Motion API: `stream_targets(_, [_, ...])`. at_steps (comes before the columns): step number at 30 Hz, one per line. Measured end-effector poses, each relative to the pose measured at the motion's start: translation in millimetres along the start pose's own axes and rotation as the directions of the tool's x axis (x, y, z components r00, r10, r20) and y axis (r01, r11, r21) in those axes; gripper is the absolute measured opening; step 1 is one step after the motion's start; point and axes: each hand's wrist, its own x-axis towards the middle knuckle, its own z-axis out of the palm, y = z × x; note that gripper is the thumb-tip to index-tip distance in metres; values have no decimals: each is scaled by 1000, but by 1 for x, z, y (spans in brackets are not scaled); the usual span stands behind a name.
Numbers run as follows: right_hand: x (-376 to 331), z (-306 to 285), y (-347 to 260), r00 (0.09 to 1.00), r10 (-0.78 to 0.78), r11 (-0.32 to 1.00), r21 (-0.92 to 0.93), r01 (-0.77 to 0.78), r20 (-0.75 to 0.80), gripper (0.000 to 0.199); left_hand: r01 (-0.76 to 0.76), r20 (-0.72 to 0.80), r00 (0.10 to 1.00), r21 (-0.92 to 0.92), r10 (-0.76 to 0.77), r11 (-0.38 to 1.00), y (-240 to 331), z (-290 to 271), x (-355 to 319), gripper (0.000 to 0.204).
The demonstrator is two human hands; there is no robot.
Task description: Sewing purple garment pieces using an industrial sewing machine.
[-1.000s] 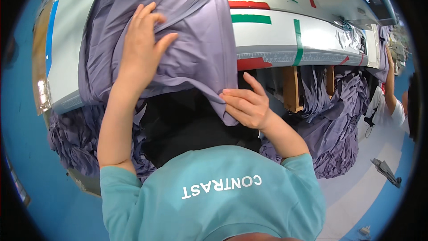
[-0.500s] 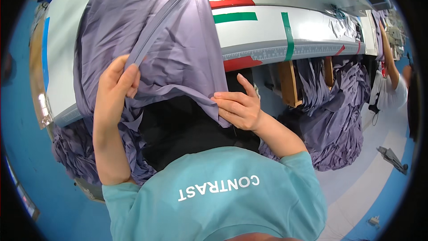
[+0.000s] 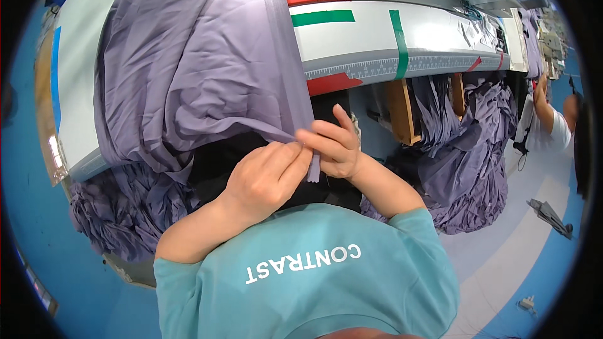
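A large purple-grey fabric piece [image 3: 207, 56] drapes over the white table and hangs down its front edge toward me. Along its right side runs a folded edge, whose narrow end sticks out below my fingers. My left hand [image 3: 267, 172] is closed, its fingertips pinching the fabric near that lower right corner. Right beside it, my right hand [image 3: 333, 144] grips the same edge between thumb and fingers, with other fingers raised. The two hands meet, so the exact pinch point is partly hidden.
The white table [image 3: 352, 41] has a grey ruler strip [image 3: 377, 75] along its front, with red and green tape. Purple fabric heaps hang at lower left [image 3: 125, 213] and right [image 3: 468, 169], the right one near a wooden frame [image 3: 402, 113]. Another person's arm [image 3: 541, 103] shows at far right.
My left hand has let go of the folded strip higher on the fabric and moved right and down to my right hand. The strip now lies along the right edge.
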Motion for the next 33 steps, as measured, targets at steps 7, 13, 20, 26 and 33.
stream_targets(7, [12,-14,5,972,57,994,78,-77,227,20,71,84,995,-284,-49,956,-21,-27,15,18])
stream_targets(13, [17,-11,12,965,-5,999,33,-4,263,8,358,-215,904,-93,-370,929,-139,-51,114,22])
stream_targets(20, [26,-12,25,953,-16,1000,20,10,303,12,498,-381,795,-35,-472,867,-257,-22,165,34])
stream_targets(26, [37,-13,33,952,-39,998,53,24,304,24,368,-279,913,255,-297,894,-304,-25,173,23])
stream_targets(33, [58,-15,45,945,-24,997,78,-1,325,23,414,-206,910,404,-360,816,-349,-18,187,25])
